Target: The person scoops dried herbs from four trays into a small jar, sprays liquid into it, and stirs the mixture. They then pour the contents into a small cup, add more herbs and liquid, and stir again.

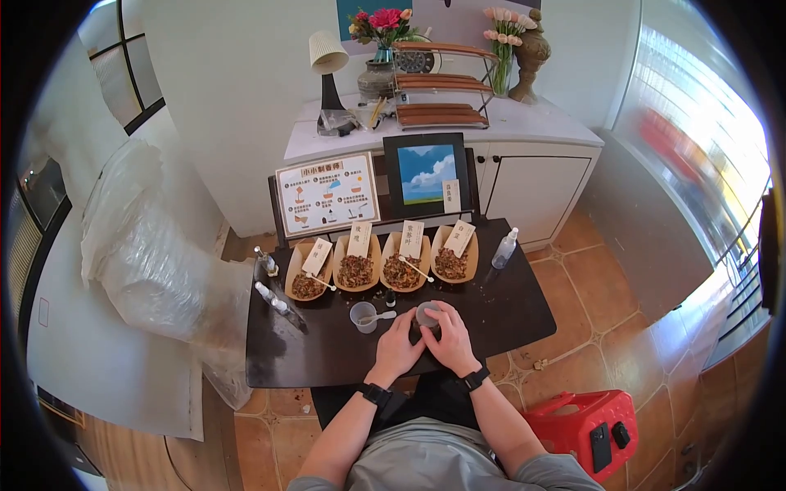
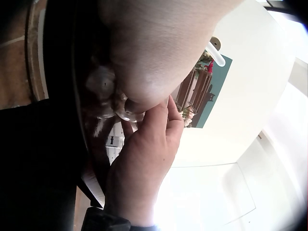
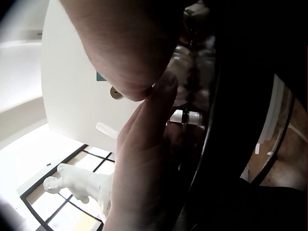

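Observation:
Close to the table's near side, both hands are curled round a small translucent cup (image 1: 426, 312). My left hand (image 1: 399, 349) holds its left side, and the right hand (image 1: 450, 337) grips it from the right, fingers at the rim. The thumbs come together at the near side. In the left wrist view, part of the clear cup (image 2: 126, 113) shows below the hands; the hands hide the rest. Just left of them stands another clear cup (image 1: 363, 317) with a white spoon (image 1: 382, 316) lying across its rim. A small dark bottle (image 1: 390, 298) is right behind the spoon.
Several paper trays (image 1: 357, 282) of dried, chopped plant bits with label cards line the dark table (image 1: 327, 352). Spray bottles stand at right (image 1: 505, 250) and left (image 1: 273, 299). Behind are an instruction board (image 1: 327, 195) and a framed picture (image 1: 426, 168). A red stool (image 1: 581, 425) stands right.

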Available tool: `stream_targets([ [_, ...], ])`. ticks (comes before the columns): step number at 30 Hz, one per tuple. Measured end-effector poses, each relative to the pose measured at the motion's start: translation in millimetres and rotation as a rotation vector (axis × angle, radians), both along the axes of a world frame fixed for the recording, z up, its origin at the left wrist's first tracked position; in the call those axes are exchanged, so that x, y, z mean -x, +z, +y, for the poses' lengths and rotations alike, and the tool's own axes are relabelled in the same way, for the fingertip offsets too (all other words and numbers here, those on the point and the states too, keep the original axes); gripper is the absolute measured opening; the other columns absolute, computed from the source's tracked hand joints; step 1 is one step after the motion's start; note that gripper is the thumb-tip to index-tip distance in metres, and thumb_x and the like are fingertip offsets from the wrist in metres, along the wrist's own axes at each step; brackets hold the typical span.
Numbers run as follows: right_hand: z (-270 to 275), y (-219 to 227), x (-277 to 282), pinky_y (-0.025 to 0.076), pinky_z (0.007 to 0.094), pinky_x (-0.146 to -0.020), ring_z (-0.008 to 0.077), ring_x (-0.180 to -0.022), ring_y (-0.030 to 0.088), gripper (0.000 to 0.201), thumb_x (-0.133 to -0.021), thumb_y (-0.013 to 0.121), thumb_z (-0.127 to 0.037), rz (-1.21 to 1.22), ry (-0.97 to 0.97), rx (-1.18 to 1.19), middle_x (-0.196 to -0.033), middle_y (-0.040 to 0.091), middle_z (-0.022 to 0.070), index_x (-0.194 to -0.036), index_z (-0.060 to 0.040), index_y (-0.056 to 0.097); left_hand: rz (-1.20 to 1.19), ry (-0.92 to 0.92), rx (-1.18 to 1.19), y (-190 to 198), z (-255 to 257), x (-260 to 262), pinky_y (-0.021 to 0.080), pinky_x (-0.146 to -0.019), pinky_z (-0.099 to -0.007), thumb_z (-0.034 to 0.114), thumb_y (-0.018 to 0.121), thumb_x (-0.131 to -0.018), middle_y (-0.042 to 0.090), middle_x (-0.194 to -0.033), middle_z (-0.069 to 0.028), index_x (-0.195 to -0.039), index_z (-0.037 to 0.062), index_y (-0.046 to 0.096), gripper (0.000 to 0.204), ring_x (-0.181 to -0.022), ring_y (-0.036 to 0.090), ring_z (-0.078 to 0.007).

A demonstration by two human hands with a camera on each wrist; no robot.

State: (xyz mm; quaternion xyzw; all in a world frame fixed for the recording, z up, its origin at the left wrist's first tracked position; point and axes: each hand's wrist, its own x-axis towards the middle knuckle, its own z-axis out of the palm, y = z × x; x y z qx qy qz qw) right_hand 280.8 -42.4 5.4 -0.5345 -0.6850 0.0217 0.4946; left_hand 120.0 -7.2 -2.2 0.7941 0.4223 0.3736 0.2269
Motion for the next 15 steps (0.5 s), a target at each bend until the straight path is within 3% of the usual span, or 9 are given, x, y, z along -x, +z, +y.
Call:
stream_targets([
  [15, -1.4, -0.2, 0.3, 0.054, 0.0472, -0.100, 0.0427, -0.120, 0.064, 0.042, -0.087, 0.079, -0.010, 0.002, -0.011, 0.009, -0.134, 0.062, 0.0218, -0.125, -0.0049, 0.063, 0.015, -0.001, 0.007, 1.1, 0.7, 0.5, 0.060, -0.088, -0.0461, 0.026, 0.078, -0.089, 0.066, -0.134, -0.0158, -0.145, 0.0098, 0.054, 0.063, -0.109, 0.070, -0.0390],
])
